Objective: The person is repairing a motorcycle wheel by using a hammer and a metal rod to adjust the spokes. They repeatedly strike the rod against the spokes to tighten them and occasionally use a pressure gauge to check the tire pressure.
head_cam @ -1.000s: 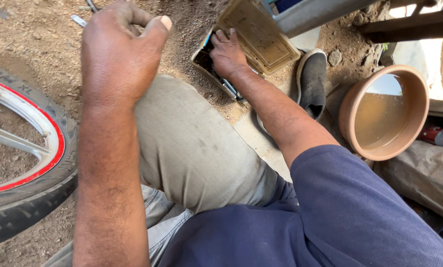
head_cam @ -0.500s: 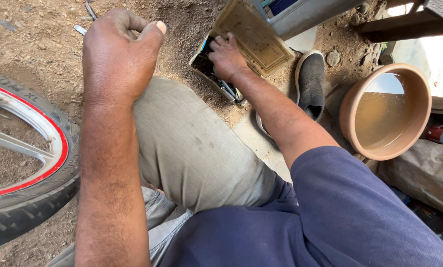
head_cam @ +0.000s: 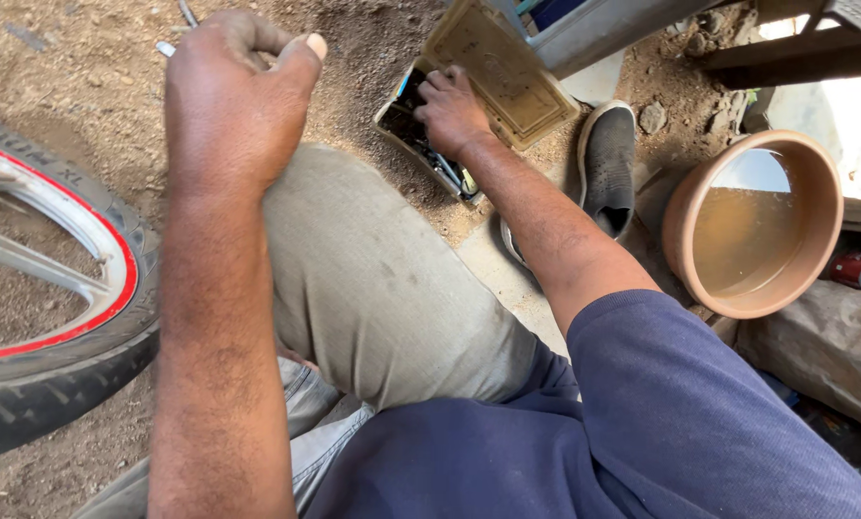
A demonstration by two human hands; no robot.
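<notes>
Far left of the bent knee (head_cam: 373, 288): bicycle wheel (head_cam: 55, 317), red-striped rim, on dirt. Just above the knee: left hand (head_cam: 233, 96), curled shut around a thin metal tool (head_cam: 166, 48) (only the tip visible). Right of the knee: right hand (head_cam: 449, 111) inside an open tool box (head_cam: 421, 135), fingers bent, grip unclear. Farther right: dark shoe (head_cam: 608, 168), then clay basin (head_cam: 752, 226) with water.
</notes>
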